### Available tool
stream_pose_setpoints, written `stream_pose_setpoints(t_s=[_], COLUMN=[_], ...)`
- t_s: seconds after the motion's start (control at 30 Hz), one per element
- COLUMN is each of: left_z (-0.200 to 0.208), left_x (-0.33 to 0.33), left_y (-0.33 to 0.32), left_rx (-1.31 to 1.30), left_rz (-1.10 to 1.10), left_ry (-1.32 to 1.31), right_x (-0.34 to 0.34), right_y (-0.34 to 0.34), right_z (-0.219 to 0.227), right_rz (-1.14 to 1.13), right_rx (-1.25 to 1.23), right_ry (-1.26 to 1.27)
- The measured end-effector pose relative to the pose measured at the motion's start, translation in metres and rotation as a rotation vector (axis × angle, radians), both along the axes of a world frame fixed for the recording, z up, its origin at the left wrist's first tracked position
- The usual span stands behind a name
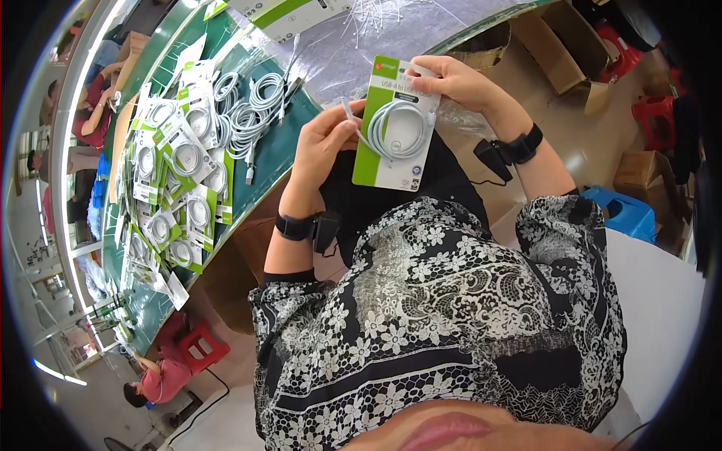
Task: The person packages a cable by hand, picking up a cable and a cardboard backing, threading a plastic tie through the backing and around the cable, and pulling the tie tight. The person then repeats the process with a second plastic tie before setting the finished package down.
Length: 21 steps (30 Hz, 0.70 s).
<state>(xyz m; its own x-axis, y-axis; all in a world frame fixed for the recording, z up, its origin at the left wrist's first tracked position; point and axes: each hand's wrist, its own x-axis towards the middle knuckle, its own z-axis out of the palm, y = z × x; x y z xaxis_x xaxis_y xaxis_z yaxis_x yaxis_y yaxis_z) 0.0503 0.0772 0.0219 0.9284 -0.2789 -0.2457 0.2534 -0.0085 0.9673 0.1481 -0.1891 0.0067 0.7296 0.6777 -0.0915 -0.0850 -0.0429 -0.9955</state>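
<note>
A green-and-white packaging card (370,161) is held upright in front of my lap. On its face lies a coiled pale grey USB cable (374,135). My right hand (459,81) pinches the card's upper right corner between thumb and fingers. At the card's left edge, my left hand (325,143) is closed on the cable's free end, where a whitish tip (348,110) sticks up above the fingers. Whether the left fingers also press on the card is hidden.
A pile of carded cables (169,177) covers the green table (259,184) on my left, beside several loose coiled cables (244,113). White ties (372,16) are scattered at the far side. Cardboard boxes (553,52), a blue stool (624,214) and red stools (654,120) stand to the right.
</note>
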Motion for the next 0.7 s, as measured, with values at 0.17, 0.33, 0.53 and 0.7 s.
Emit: stream_pose_setpoints(t_s=[0.17,0.33,0.53,0.7], left_z=[-0.016,-0.035,-0.052,-0.046], left_x=[0.002,0.001,0.004,-0.004], left_y=[-0.014,-0.038,-0.037,-0.028], left_rx=[-0.390,-0.445,-0.683,-0.731], left_rz=[-0.120,0.156,0.373,0.362], left_ry=[0.152,0.134,-0.038,-0.013], right_x=[0.013,0.000,-0.057,-0.050], right_y=[0.017,0.038,0.062,0.066], right_z=[0.011,0.018,0.014,0.001], right_rz=[0.126,-0.483,-0.402,-0.272], right_rx=[-0.126,-0.331,-0.453,-0.524], right_ry=[-0.202,-1.107,-1.212,-1.406])
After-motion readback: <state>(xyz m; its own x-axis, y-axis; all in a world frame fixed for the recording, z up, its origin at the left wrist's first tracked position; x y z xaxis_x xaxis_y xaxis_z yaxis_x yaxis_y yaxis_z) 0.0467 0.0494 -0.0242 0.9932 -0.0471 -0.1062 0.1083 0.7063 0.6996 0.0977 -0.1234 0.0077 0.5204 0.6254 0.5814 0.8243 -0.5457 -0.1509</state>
